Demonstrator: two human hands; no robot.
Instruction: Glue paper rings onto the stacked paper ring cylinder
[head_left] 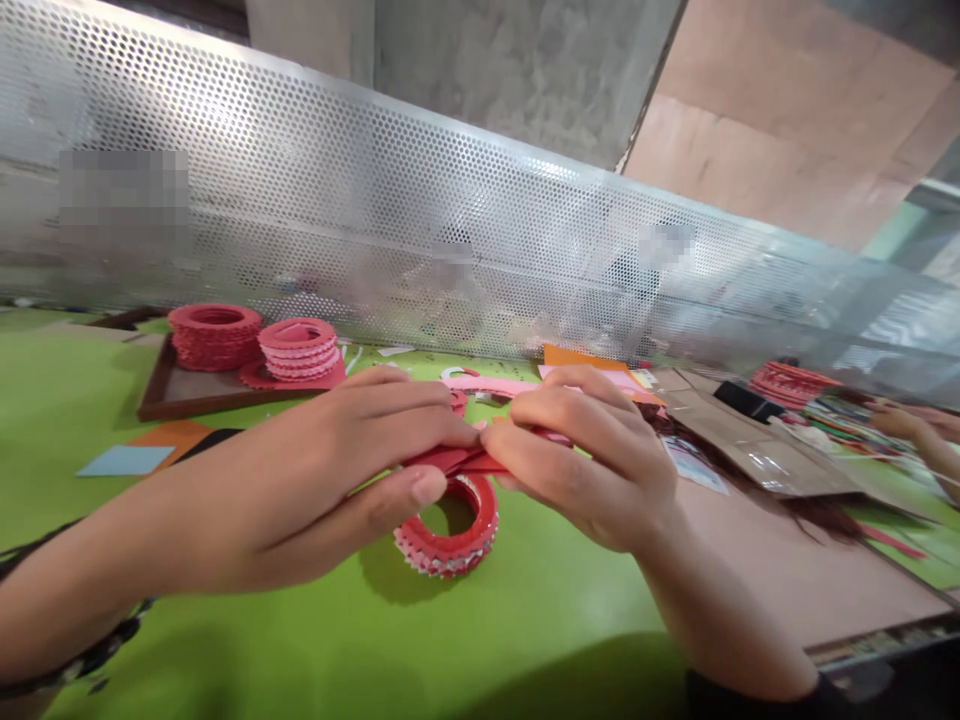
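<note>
A flat red strip point(484, 462) lies between my two hands, raised above a ring. My left hand point(315, 470) reaches in from the left with its fingers long and close together, the strip between thumb and forefinger. My right hand point(592, 455) has bent fingers pinching the other end, their tips meeting my left fingertips. Below them a red ring with a pink and white zigzag rim point(450, 530) rests on the green tabletop point(315, 650). Behind the hands a pink curved strip point(487, 385) shows in part. My fingers hide much of the red strip.
At the left a brown tray point(161, 385) bears a stack of red rings point(215, 340) and pink-red rings point(298, 350). Blue paper point(126, 461) lies before it. A perforated metal screen point(360, 190) runs behind. Brown cardboard point(757, 440) and another person's hand point(900, 420) are at right.
</note>
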